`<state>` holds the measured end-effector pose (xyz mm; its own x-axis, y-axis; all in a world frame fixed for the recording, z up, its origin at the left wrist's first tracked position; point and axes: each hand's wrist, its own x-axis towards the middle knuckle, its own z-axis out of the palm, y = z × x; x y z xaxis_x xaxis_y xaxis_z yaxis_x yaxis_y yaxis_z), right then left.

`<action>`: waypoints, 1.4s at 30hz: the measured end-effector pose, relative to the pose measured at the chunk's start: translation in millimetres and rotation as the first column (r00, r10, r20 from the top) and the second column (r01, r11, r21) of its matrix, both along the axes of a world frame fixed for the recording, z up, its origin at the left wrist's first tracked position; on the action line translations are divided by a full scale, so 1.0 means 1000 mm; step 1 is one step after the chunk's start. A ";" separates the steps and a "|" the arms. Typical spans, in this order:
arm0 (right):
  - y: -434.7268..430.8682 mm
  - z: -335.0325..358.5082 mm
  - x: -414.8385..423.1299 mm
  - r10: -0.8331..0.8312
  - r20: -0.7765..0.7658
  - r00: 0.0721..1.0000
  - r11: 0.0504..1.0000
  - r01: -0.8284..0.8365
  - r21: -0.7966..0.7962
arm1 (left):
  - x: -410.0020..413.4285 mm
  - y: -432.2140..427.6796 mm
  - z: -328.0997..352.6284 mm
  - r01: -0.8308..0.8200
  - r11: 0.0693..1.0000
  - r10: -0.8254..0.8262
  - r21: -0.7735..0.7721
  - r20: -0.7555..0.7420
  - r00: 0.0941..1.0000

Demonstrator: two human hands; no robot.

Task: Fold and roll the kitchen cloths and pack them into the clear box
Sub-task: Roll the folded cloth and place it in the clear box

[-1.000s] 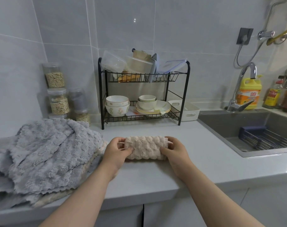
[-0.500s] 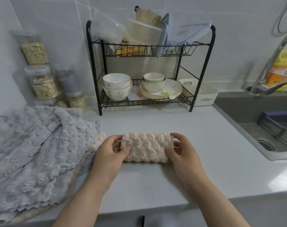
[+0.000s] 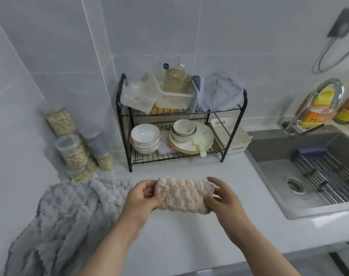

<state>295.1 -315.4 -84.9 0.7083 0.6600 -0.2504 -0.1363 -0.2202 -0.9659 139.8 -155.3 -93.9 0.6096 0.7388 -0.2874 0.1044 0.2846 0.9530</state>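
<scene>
A rolled beige kitchen cloth (image 3: 184, 196) lies crosswise between my hands, just above the white counter (image 3: 185, 242). My left hand (image 3: 144, 198) grips its left end, thumb on top. My right hand (image 3: 222, 198) holds its right end. A heap of unfolded grey cloths (image 3: 70, 220) lies on the counter to the left, touching my left wrist. Clear plastic boxes (image 3: 138, 98) and a clear lid with blue clips (image 3: 219, 92) sit on the top shelf of the black wire rack (image 3: 120, 124).
Bowls (image 3: 145, 138) and plates (image 3: 191, 140) fill the rack's lower shelf. Jars of grain (image 3: 72, 152) stand stacked at the left wall. A white basket (image 3: 237, 140) sits right of the rack. The sink (image 3: 279, 170) with a drain rack (image 3: 328, 176) and tap (image 3: 312, 108) lies to the right.
The beige roll has been lifted slightly off the counter, both hands still on its ends. The camera has tilted down and moved closer, so the rack appears from higher up.
</scene>
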 end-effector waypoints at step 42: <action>-0.588 0.216 0.174 -0.962 0.196 0.188 0.254 0.877 0.408 | 0.451 -0.552 0.221 0.919 0.281 -0.905 0.275 0.396 0.159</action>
<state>468.8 -903.5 131.1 0.8228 -0.5376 0.1844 0.2083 -0.0166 -0.9779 590.3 -707.2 127.1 0.8794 -0.4355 0.1924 -0.0650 0.2906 0.9546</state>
